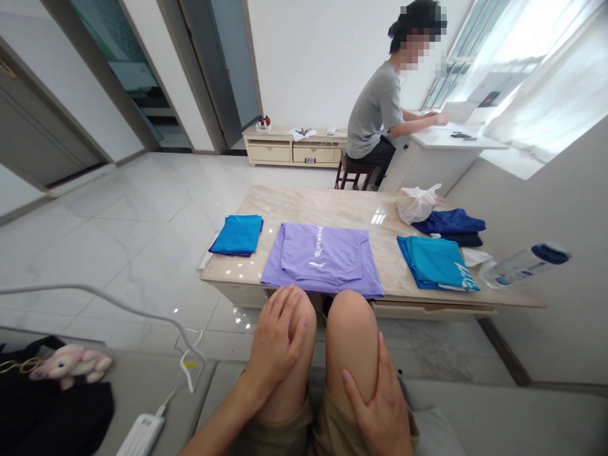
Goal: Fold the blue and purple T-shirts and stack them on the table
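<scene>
My left hand (278,335) rests on my left knee with its fingers spread over it, holding nothing. On the outer side of my right thigh lies my right hand (382,405), thumb apart from the fingers and nothing in it. Just beyond my knees, a purple T-shirt (332,253) with white print lies partly folded on the marble-topped coffee table (323,202), its lower edge at the table's near side. A folded blue garment (237,233) is to its left, over something dark purple. Right of it sits a folded teal garment (434,259) with white lettering.
At the table's right are a clear water bottle (522,265), dark blue clothes (451,221) and a white plastic bag (418,202). Another person (380,104) sits on a stool by a white desk (456,139). Beside me on the sofa are a pink plush toy (71,364) and a power strip (140,436).
</scene>
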